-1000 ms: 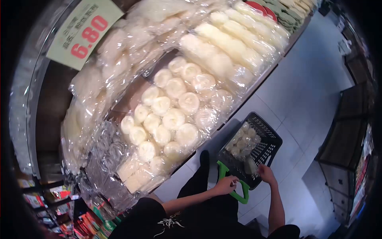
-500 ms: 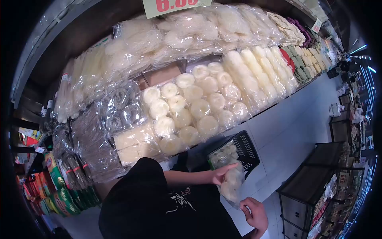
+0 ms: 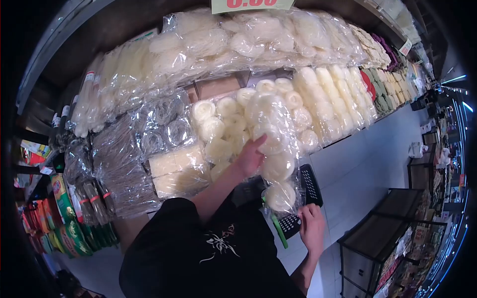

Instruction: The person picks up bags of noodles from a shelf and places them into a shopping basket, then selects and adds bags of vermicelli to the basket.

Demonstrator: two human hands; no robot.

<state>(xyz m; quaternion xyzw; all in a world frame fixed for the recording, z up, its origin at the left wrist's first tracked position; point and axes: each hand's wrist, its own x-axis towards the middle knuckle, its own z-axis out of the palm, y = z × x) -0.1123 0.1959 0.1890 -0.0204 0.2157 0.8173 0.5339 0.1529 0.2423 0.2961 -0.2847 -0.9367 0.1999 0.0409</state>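
A long clear bag of round white noodle nests hangs before me, over the right part of the display. My left hand is closed on its left side near the middle, with the thumb showing on the front. At the bag's lower right corner, my right hand pinches the plastic. Behind the bag lie more packs of round nests. Partly hidden below it is a black basket with a green handle.
Long noodle packs lie right of the nests, dark noodle packs left, pale blocks in front. A price sign hangs above. Dark display stands are at the right, across the tiled floor.
Both hands have moved up, the left one furthest and to the left. The bag has risen from above the basket and now spreads upright in front of the display.
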